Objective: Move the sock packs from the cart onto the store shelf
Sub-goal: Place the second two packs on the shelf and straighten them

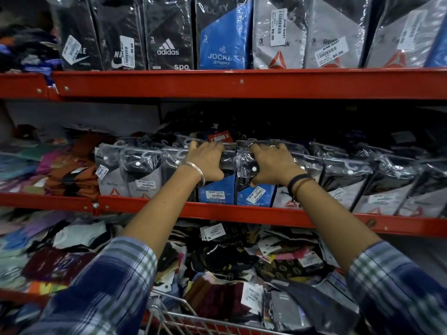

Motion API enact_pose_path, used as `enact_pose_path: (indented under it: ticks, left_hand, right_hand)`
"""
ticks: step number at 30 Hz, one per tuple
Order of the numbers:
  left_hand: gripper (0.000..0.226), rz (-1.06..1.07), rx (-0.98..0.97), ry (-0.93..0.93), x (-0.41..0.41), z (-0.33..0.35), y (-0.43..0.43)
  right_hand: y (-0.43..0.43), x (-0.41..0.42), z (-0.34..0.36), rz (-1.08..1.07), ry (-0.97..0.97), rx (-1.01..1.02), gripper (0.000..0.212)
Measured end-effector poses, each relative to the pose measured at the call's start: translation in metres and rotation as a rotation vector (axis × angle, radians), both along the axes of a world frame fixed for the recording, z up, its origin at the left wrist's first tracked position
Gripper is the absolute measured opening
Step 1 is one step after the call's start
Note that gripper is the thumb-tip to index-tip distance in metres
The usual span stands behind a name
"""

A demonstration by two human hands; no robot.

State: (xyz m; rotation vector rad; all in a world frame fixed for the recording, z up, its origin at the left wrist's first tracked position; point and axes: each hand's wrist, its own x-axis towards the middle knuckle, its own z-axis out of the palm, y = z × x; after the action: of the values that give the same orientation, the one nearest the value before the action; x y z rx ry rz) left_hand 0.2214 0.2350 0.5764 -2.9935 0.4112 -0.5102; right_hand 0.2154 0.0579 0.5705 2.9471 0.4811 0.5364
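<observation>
Two blue and black Jockey sock packs stand side by side at the front of the middle red shelf. My left hand grips the top of the left blue pack. My right hand grips the top of the right blue pack. Grey and black packs stand in a row on either side of them. The wire cart shows at the bottom edge, with more packs lying in it.
The top shelf holds upright boxed sock packs. Loose folded socks fill the shelf to the left. The bottom shelf holds a heap of loose tagged socks. Behind the front row lie dark packs.
</observation>
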Motion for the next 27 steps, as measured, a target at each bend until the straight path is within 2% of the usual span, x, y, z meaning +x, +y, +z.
enact_pose_path:
  ticks: [2,4,6,8,10,13,16,20,27]
  left_hand:
    - [0.081,-0.036,-0.036,-0.166,-0.009,-0.015,0.002]
    - [0.08,-0.119,-0.105,-0.375,-0.017,-0.04,0.004]
    - [0.064,-0.249,-0.162,-0.574,-0.023,-0.071,0.004]
    - [0.049,-0.368,-0.148,-0.662,-0.024,-0.104,0.004]
    - [0.05,-0.393,-0.108,-0.618,-0.021,-0.131,0.004]
    - [0.066,-0.323,-0.082,-0.466,-0.012,-0.149,0.002]
    - [0.073,-0.254,-0.054,-0.396,-0.003,-0.155,-0.002]
    - [0.073,-0.223,-0.062,-0.395,0.007,-0.161,-0.007]
    - [0.065,-0.194,-0.051,-0.411,0.015,-0.166,-0.008]
  right_hand:
    - [-0.001,-0.006,-0.011,-0.035,-0.14,0.0,0.097]
    - [-0.004,-0.013,-0.03,-0.013,-0.328,0.045,0.097]
    - [-0.009,-0.019,-0.058,0.115,-0.526,0.157,0.081]
    - [-0.014,-0.022,-0.09,0.265,-0.602,0.206,0.06]
    - [-0.021,-0.019,-0.119,0.313,-0.586,0.091,0.055]
    - [-0.032,-0.009,-0.141,0.25,-0.516,-0.06,0.067]
    - [-0.039,-0.001,-0.141,0.177,-0.448,-0.082,0.077]
    - [-0.043,0.007,-0.14,0.146,-0.368,-0.105,0.086]
    - [-0.039,0.01,-0.138,0.139,-0.282,-0.093,0.093]
